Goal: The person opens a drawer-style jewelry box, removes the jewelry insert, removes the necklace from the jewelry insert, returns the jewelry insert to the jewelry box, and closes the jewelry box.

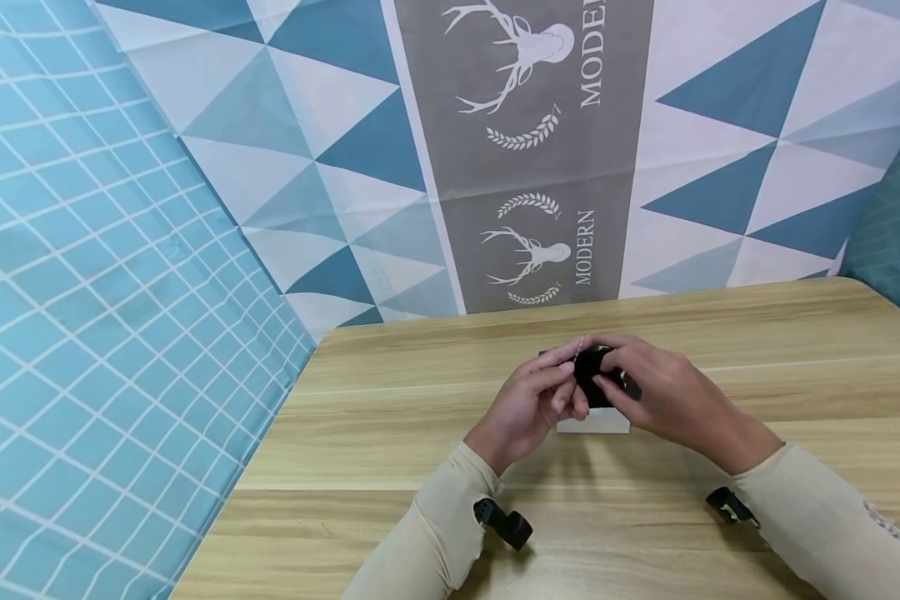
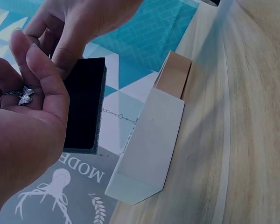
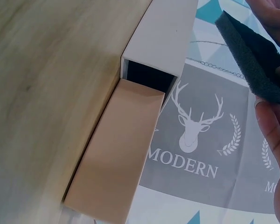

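Note:
In the left wrist view, my left hand [image 1: 528,404] has curled fingers holding a silver chain [image 2: 119,115], whose butterfly-shaped charm [image 2: 26,95] lies against the fingers. Part of the chain passes behind a black foam pad [image 2: 86,107] and droops past its edge. Thumb and fingers of my right hand [image 1: 667,392] pinch this pad, held up beside the left fingertips. Seen from the right wrist, the foam [image 3: 252,65] is tilted, its rough side edge showing. Below both hands stands a white box sleeve [image 2: 151,135] with a tan drawer [image 3: 116,144] sticking out of one end.
The box rests on a wood-grain table [image 1: 390,433]. A patterned cloth [image 1: 540,183] with deer heads and triangles hangs behind it, and a blue checked cloth [image 1: 105,317] borders the left side. Each sleeved forearm carries a black wrist camera mount [image 1: 504,523].

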A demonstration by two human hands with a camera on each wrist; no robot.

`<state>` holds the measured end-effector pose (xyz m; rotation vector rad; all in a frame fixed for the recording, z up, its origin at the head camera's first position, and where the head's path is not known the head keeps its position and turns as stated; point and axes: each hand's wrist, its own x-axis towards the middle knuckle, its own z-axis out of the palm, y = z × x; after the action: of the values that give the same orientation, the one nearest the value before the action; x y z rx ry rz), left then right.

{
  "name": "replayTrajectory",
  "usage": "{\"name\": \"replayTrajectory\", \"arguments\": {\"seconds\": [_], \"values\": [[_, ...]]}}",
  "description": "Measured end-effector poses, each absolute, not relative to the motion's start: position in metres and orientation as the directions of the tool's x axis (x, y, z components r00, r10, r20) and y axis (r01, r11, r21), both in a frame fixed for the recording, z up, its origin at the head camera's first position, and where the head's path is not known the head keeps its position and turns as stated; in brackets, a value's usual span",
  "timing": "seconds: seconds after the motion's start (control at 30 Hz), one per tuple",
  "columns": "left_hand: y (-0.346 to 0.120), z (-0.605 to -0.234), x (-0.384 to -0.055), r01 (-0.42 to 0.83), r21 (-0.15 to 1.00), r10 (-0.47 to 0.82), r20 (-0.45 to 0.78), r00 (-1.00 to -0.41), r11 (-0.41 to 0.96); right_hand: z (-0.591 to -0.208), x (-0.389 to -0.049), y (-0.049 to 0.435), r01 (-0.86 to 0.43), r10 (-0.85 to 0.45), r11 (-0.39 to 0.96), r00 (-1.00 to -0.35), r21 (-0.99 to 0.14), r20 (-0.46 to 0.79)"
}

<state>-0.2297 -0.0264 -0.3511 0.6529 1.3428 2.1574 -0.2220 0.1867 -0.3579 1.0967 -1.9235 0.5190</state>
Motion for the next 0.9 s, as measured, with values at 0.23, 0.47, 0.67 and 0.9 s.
{"name": "replayTrajectory", "arguments": {"seconds": [0.23, 0.47, 0.67, 0.9], "values": [[-0.0259, -0.3525, -0.2310, -0.165, 0.914, 0.643, 0.124, -0.756, -0.371, -0.3592, -0.2215, 0.1875, -0.851, -0.499, 0.524, -0.302, 0.005, 0.812], [-0.0259, -0.3525, -0.2321, -0.142, 0.926, 0.638, 0.124, -0.760, -0.349, -0.3596, -0.2217, 0.1883, -0.858, -0.495, 0.513, -0.323, -0.029, 0.807], [-0.0270, -0.3503, -0.2327, -0.124, 0.930, 0.627, 0.131, -0.768, -0.346, -0.3616, -0.2223, 0.1904, -0.841, -0.494, 0.540, -0.340, -0.024, 0.801], [-0.0332, -0.3439, -0.2337, -0.075, 0.939, 0.623, 0.161, -0.765, -0.335, -0.3619, -0.2245, 0.1897, -0.839, -0.503, 0.544, -0.354, -0.031, 0.788]]}}
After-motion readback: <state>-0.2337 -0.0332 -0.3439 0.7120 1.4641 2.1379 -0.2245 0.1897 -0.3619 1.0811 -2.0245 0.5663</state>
